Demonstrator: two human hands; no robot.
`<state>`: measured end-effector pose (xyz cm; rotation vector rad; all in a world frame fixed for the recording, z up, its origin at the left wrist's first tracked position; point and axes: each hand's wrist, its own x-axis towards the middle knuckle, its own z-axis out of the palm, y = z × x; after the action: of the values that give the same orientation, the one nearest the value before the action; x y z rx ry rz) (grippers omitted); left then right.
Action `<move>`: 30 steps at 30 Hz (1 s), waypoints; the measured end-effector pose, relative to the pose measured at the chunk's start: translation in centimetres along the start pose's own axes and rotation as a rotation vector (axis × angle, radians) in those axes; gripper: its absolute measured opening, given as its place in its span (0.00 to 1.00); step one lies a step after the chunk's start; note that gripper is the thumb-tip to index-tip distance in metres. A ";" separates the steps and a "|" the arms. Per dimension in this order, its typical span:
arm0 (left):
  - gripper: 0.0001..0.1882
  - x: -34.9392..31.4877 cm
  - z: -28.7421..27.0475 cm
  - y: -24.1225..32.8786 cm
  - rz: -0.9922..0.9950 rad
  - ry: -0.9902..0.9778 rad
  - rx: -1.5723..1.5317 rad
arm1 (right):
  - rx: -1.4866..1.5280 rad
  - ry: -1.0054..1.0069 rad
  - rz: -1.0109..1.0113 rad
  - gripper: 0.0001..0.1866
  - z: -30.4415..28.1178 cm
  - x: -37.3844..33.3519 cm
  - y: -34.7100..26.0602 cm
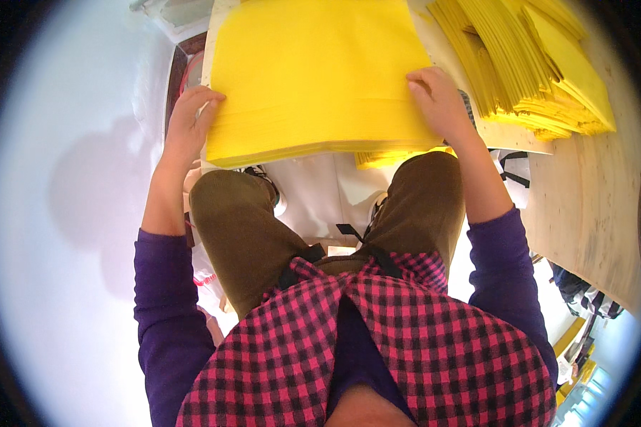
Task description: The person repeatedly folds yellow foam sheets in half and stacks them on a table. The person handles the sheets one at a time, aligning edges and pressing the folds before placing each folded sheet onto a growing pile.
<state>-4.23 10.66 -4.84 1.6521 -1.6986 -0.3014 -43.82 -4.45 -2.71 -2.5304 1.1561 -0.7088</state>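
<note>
A thick, even stack of yellow fabric-like sheets [313, 78] lies in front of me, with its near edge above my knees. At its left edge my left hand [191, 117] is closed, with bent fingers and thumb gripping the sheets by the side. My right hand [438, 103] pinches the opposite edge, its thumb and fingertips at the top of the stack. How many sheets each hand grips cannot be made out.
More yellow folded pieces [520, 64] are piled on a light wooden table [591, 206] to the right. Another bit of yellow material [377, 158] shows under the stack's near edge. A pale wall [71, 199] runs along the left. Dark bags [584, 292] sit below the table.
</note>
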 end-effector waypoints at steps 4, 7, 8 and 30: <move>0.09 1.0 -0.1 1.1 0.053 0.053 0.044 | 0.019 0.042 0.006 0.14 0.1 1.5 0.5; 0.11 0.1 0.1 2.0 0.084 0.038 0.103 | 0.023 0.034 -0.026 0.14 0.1 0.8 0.4; 0.12 -0.3 0.2 2.2 0.091 0.036 0.102 | 0.006 0.034 -0.034 0.15 0.0 0.4 0.3; 0.16 -2.4 1.2 2.6 0.095 -0.041 0.157 | 0.716 0.318 0.513 0.19 0.1 -5.5 0.9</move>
<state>-7.26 12.89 -4.86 1.6808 -1.8656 -0.1607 -47.42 -0.81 -4.94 -1.4950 1.2731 -1.1434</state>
